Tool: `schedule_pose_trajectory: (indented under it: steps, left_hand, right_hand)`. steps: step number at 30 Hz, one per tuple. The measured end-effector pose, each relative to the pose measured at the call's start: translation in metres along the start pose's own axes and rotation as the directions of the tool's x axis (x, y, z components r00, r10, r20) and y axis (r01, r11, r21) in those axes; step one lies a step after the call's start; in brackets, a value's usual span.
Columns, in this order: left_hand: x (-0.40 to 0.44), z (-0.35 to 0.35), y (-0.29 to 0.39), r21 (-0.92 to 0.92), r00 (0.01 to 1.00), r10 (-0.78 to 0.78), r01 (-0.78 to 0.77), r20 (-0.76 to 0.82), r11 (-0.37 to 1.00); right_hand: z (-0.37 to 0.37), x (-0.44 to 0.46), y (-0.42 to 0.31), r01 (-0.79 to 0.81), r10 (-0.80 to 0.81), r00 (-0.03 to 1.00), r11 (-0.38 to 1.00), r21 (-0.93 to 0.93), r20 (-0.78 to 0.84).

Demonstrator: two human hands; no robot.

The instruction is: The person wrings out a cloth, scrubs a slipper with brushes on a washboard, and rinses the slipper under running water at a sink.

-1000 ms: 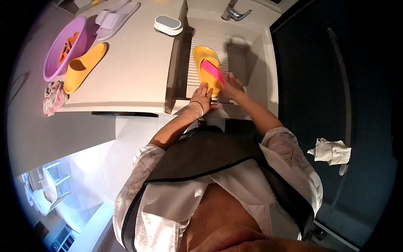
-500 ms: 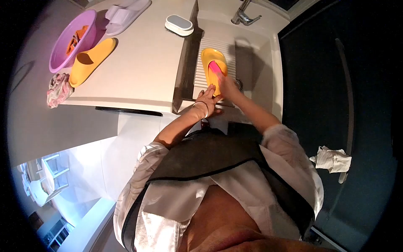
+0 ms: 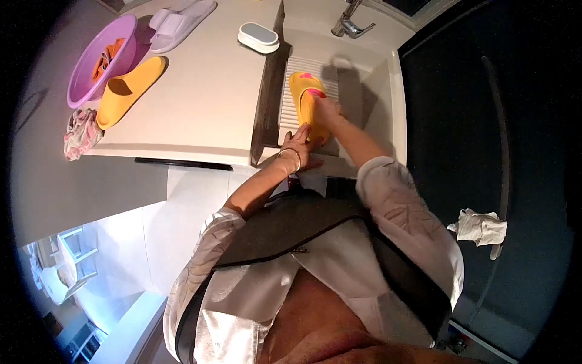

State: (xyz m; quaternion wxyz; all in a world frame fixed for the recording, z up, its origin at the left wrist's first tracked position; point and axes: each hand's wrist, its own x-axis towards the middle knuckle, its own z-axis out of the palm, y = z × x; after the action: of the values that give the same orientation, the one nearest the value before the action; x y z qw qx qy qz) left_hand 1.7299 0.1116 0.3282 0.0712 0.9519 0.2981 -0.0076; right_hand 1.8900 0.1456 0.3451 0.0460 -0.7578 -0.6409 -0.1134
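A yellow slipper [image 3: 301, 91] lies on the ribbed washboard [image 3: 287, 109] in the sink, toe pointing away from me. My right hand [image 3: 328, 111] is closed round a pink brush [image 3: 316, 93], which passes under the slipper's strap; its pink end shows at the toe opening. At the heel end, my left hand [image 3: 297, 144] presses on the slipper's near edge with its fingers, a bangle on the wrist. The fingertips of my right hand are partly hidden.
Left on the counter [image 3: 200, 91] are a second yellow slipper [image 3: 130, 91], a purple basin [image 3: 82, 79] with orange cloth, lilac slippers [image 3: 176, 30], a crumpled cloth [image 3: 82, 133] and a white brush [image 3: 258, 37]. A faucet [image 3: 351, 26] stands behind the sink.
The pink brush has gone deeper under the strap, its end now showing at the toe. My right hand has moved forward along the slipper; my left hand stays at the heel.
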Motion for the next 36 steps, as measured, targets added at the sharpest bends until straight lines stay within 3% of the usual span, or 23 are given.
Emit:
schedule_pose_trajectory:
  steps: [1,4,6,7,9,10,12,13,15,18,22,24,26,27,28,32,34,36]
  left_hand:
    - [0.004,-0.002,-0.003,0.096,1.000,0.013,-0.015,0.016,0.995]
    - [0.008,-0.003,-0.005,0.229,1.000,0.003,-0.001,-0.009,0.973]
    - [0.002,0.003,-0.003,0.226,0.999,-0.031,0.022,0.036,0.974]
    - [-0.004,-0.005,0.002,0.236,0.998,0.007,-0.023,0.068,0.972]
    - [-0.003,-0.004,0.003,0.201,0.999,0.006,-0.016,0.049,0.979]
    - [-0.002,-0.004,0.004,0.166,1.000,0.001,-0.006,0.030,0.986]
    - [-0.005,-0.001,0.004,0.122,1.000,0.010,-0.009,-0.003,0.993]
    - [-0.006,-0.001,0.002,0.078,0.999,0.005,-0.002,-0.038,0.997]
    - [0.001,-0.008,-0.001,0.106,1.000,-0.027,0.027,-0.001,0.994]
    - [-0.002,-0.015,-0.003,0.072,0.998,-0.051,0.048,0.041,0.996]
    - [0.010,0.011,-0.005,0.034,1.000,-0.016,0.017,-0.009,0.999]
    - [0.011,0.017,-0.006,-0.025,1.000,0.002,-0.002,0.020,1.000]
    - [0.013,-0.005,-0.009,0.036,0.998,-0.023,0.024,-0.052,0.999]
    - [0.029,0.036,-0.023,0.055,0.999,-0.005,0.007,-0.045,0.998]
    - [0.017,0.021,-0.012,0.033,0.999,-0.025,0.025,0.021,0.999]
    - [0.007,0.010,-0.001,-0.007,0.999,-0.022,0.022,0.028,1.000]
    - [0.008,0.014,0.000,-0.012,1.000,-0.016,0.016,0.025,1.000]
    - [0.008,0.016,0.002,-0.031,0.999,-0.020,0.021,0.035,0.999]
  right_hand:
    - [0.005,0.006,-0.003,-0.012,0.008,0.999,0.995,-0.098,-0.036]
    - [0.010,-0.020,0.012,0.121,-0.141,0.964,0.988,0.099,0.226]
    - [-0.040,-0.097,-0.001,-0.096,0.029,0.976,0.948,0.303,0.218]
    - [-0.035,-0.092,0.000,-0.099,0.033,0.976,0.948,0.301,0.218]
    - [-0.014,-0.066,0.003,0.029,-0.011,0.999,0.857,0.514,-0.038]
    - [-0.003,-0.044,0.001,0.026,-0.008,0.999,0.858,0.513,-0.038]
    - [0.014,-0.005,-0.005,-0.169,0.158,0.982,0.980,0.108,0.104]
    - [0.007,-0.006,-0.004,-0.163,0.152,0.983,0.981,0.110,0.101]
    - [-0.015,-0.027,-0.003,-0.129,0.071,0.988,0.872,0.473,0.139]
    - [-0.007,-0.080,0.007,-0.152,0.060,0.981,0.827,0.541,0.183]
    - [0.021,0.004,0.017,-0.063,-0.007,0.992,0.848,0.526,0.129]
    - [0.013,0.025,0.005,-0.174,0.154,0.984,0.938,0.300,0.091]
    - [0.015,0.019,0.021,-0.183,0.155,0.982,0.921,0.344,0.106]
    - [0.032,-0.007,0.029,-0.018,0.025,1.000,0.878,0.479,-0.008]
    - [0.043,-0.028,0.031,0.154,-0.088,0.986,0.796,0.585,-0.139]
    - [0.010,-0.057,0.021,0.043,-0.094,0.995,0.681,0.731,0.029]
    - [0.005,-0.022,0.007,-0.023,-0.038,0.994,0.834,0.551,0.099]
    - [0.002,0.030,-0.005,-0.054,-0.008,0.991,0.887,0.458,0.131]
